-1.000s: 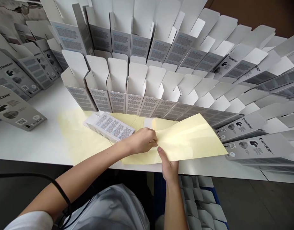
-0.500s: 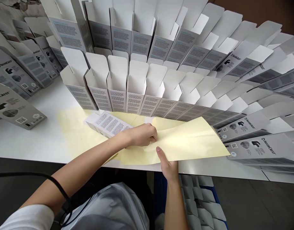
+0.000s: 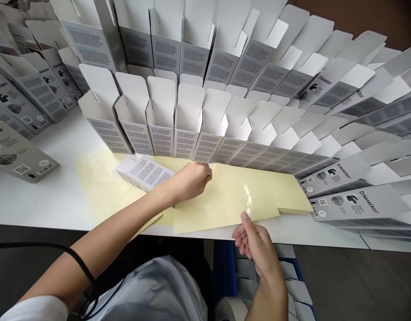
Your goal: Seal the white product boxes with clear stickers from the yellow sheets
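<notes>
We look down from head height at a white table [image 3: 58, 200] edged by a long, curving wall of upright white cardboard cartons [image 3: 188, 142]. Their backs are printed with grey-blue text, and their top flaps stand open. In front of that wall lies a glossy, pale yellow sheet [image 3: 225, 200]. It forms the top of a thin stack of sheets, whose layered edges show at the right end [image 3: 294, 210]. Another pale yellow area spreads across the table to the left.

Our left hand [image 3: 192, 180] rests on the yellow sheet, close to the base of the upright cartons. It is curled into a loose, closed shape, but we cannot tell whether it pinches anything. Just to its left, a white printed carton [image 3: 145, 173] lies on its side on the yellow sheet.

Our right hand [image 3: 255, 249] is open, with its fingers loosely spread. It hovers just below the sheet's near edge and holds nothing.

Grey boxes with black product images [image 3: 352, 200] lie along both sides of the table. A black cable [image 3: 81, 267] crosses our left forearm.
</notes>
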`<state>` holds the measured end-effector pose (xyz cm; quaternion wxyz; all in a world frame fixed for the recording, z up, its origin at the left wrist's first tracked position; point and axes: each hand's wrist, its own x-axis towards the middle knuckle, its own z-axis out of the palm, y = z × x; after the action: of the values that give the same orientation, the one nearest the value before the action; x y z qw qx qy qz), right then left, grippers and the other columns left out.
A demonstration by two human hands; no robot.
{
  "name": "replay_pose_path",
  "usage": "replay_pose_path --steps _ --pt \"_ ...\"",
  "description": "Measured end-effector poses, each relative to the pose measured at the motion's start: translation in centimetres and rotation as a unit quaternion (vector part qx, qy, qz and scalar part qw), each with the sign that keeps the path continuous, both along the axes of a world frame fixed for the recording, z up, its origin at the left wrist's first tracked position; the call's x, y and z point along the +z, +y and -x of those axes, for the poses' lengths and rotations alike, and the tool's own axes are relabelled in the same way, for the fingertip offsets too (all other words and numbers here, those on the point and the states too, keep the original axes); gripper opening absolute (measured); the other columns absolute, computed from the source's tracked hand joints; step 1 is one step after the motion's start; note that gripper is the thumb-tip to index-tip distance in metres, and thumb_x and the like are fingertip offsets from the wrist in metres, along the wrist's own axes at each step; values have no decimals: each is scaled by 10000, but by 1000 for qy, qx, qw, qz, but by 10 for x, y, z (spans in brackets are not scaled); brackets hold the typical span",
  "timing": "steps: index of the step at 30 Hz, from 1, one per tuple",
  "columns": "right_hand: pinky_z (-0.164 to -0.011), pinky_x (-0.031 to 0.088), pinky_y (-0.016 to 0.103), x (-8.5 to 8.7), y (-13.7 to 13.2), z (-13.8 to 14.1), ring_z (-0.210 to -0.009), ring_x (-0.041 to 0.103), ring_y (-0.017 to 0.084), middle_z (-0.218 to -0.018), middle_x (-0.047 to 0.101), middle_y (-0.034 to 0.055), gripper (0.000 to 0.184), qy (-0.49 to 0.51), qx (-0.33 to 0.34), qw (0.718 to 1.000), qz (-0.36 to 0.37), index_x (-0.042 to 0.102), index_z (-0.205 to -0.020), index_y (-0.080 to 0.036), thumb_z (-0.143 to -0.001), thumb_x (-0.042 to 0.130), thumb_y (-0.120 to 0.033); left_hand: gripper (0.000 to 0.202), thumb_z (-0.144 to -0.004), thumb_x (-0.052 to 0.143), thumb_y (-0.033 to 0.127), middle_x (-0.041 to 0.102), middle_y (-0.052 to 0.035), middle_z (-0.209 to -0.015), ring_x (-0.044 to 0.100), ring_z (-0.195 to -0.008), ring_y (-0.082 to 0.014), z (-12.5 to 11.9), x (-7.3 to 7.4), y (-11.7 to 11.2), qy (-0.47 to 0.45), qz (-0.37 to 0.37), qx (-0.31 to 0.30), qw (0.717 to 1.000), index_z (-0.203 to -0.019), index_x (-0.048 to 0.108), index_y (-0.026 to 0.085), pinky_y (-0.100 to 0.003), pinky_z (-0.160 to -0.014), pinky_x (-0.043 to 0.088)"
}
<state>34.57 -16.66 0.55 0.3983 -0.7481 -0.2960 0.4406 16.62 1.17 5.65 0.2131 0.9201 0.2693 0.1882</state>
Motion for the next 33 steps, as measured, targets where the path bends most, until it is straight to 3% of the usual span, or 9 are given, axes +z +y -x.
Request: replay_pose_path --steps 2,7,12,18,21,23,25,29,33 --pt "-353 279 202 15 -5 4 -356 429 78 -447 530 24 586 5 27 1000 -15 631 -519 -138 -763 670 -670 275 -950 409 91 682 -109 -871 613 -801 -193 9 -2 -8 -63 -86 -2 994 -810 642 130 -312 -723 501" --pt "-360 294 178 35 23 42 -498 501 103 -626 579 15 393 148 -14 968 -202 671 -696 -173 -787 697 -555 231 -944 429 40 687 -150 -1024 641 -917 -222 35 -8 -38 -163 -304 -32 938 -1078 598 123 -362 -728 550" --pt "-338 246 157 29 57 69 -486 471 81 -625 547 -13 337 233 21 952 -196 607 -651 -178 -750 722 -479 227 -892 509 18 689 -196 -1039 665 -975 -277 56 -16 -55 -167 -401 -70 898 -1091 612 58 -376 -687 566" --pt "-336 206 161 21 57 66 -416 383 58 -509 513 -34 256 225 50 958 -171 595 -615 -173 -715 740 -359 279 -874 598 101 718 -156 -1061 674 -996 -255 73 -34 -62 -148 -393 -64 905 -1153 614 110 -358 -719 566" --pt "-342 209 164 17 57 59 -427 392 62 -512 521 -31 246 209 21 960 -187 608 -632 -173 -701 757 -357 399 -844 691 291 734 -138 -1061 681 -1001 -280 75 -46 -66 -151 -393 75 904 -1204 601 145 -415 -819 537" --pt "-349 210 166 15 60 61 -441 406 66 -528 526 -29 237 216 -19 953 -211 604 -641 -178 -694 756 -351 517 -835 674 394 704 -181 -1161 654 -1094 -341 73 -54 -67 -108 -369 202 901 -1266 570 130 -479 -917 488" --pt "-355 209 169 13 66 67 -458 423 71 -555 535 -25 233 235 -51 942 -233 592 -644 -182 -689 750 -347 607 -837 639 430 638 -222 -1285 598 -1197 -388 68 -63 -66 -53 -340 271 899 -1331 520 99 -519 -1002 426" --pt "-374 229 177 8 77 90 -481 426 71 -603 551 -22 229 279 -51 927 -245 589 -668 -185 -701 743 -351 592 -868 603 338 604 -215 -1345 575 -1245 -376 63 -77 -61 -24 -339 276 899 -1388 471 88 -511 -1062 371" --pt "-394 230 180 1 86 107 -466 377 61 -554 509 -46 253 307 -31 919 -245 582 -679 -184 -726 758 -359 566 -869 604 288 615 -210 -1333 584 -1240 -367 63 -81 -60 -31 -352 281 892 -1387 475 98 -498 -1047 382"
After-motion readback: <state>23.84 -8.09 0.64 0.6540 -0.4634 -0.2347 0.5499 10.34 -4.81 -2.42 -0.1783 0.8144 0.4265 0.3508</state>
